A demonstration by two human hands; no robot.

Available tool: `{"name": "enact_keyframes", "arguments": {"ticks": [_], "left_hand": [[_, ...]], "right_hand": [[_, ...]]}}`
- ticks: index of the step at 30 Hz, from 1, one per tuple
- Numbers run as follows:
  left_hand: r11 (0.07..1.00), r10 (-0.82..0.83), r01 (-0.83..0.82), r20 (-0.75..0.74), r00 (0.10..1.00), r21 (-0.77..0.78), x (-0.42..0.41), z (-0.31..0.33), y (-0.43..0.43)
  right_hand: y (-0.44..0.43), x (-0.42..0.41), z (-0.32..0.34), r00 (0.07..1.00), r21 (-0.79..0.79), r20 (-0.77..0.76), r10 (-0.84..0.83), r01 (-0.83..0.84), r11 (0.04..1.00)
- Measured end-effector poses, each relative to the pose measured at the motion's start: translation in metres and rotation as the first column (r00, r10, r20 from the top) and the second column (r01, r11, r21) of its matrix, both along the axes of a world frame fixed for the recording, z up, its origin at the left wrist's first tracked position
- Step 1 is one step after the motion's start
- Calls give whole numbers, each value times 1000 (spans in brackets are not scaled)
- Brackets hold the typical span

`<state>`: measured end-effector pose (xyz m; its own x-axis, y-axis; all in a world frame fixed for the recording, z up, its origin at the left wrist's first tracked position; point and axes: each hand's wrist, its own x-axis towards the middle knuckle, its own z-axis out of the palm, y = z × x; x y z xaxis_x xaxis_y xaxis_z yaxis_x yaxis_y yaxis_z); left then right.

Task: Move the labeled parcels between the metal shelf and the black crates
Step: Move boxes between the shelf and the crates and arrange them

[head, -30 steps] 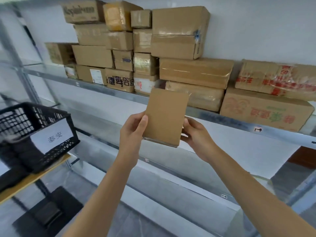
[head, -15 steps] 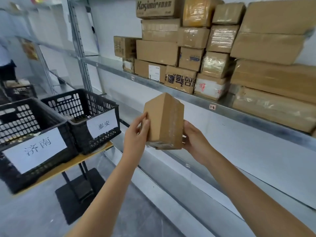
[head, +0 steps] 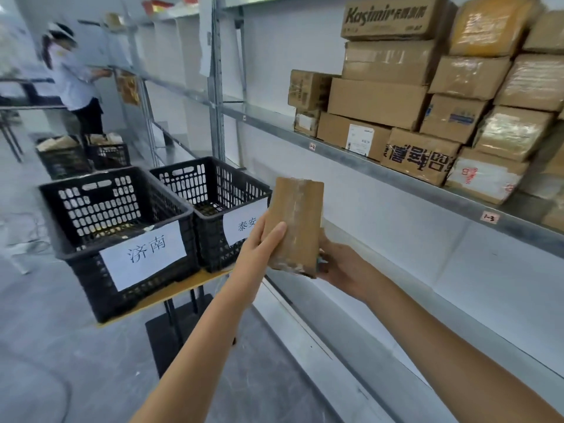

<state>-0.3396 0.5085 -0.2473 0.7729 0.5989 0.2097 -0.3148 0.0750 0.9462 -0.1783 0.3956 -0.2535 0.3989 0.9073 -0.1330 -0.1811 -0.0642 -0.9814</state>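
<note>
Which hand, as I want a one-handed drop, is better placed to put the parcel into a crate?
Left, probably. The left hand grips the parcel on the side facing the black crates; the right hand holds the side toward the metal shelf.

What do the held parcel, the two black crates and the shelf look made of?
Held parcel: brown cardboard, matte, wrapped in glossy clear tape that glints. Black crates: likely moulded plastic, with slotted lattice walls. Shelf: grey metal, probably galvanised steel, with a dull sheen along its edge.
</note>
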Motion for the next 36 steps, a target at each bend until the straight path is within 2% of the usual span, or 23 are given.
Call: {"name": "enact_keyframes", "arguments": {"ticks": [3, 8, 12, 15, 19, 25, 31, 36], "left_hand": [[999, 52, -52, 15, 999, -1, -24, -9, 32], [976, 184, -182, -10, 983, 121, -60, -24, 66], [964, 262, -255, -98, 960, 79, -76, -39, 79], [958, 281, -286, -146, 949, -11, -84, -40, 87], [964, 257, -264, -148, 955, -34, -91, -39, 104], [948, 292, -306, -141, 946, -88, -86, -41, 142], [927, 361, -373, -194, 912, -30, -60, -39, 205], [907, 418, -419, -239, 877, 47, -28, -29, 266]], "right_hand": [[25, -15, 4, 998, -25, 46, -34, 36, 999], [60, -44, 7, 993, 3, 91, -78, 79, 997], [86, -64, 4, 987, -26, 105, -121, 124, 992], [101, -74, 1, 991, -56, 122, -46, 53, 997], [119, -76, -3, 990, -68, 118, 74, -66, 996], [171, -64, -8, 996, -38, -3, 88, -88, 995], [244, -37, -11, 980, -52, -12, 199, -199, 979], [314, 6, -5, 976, -53, 8, 219, -218, 974]]}}
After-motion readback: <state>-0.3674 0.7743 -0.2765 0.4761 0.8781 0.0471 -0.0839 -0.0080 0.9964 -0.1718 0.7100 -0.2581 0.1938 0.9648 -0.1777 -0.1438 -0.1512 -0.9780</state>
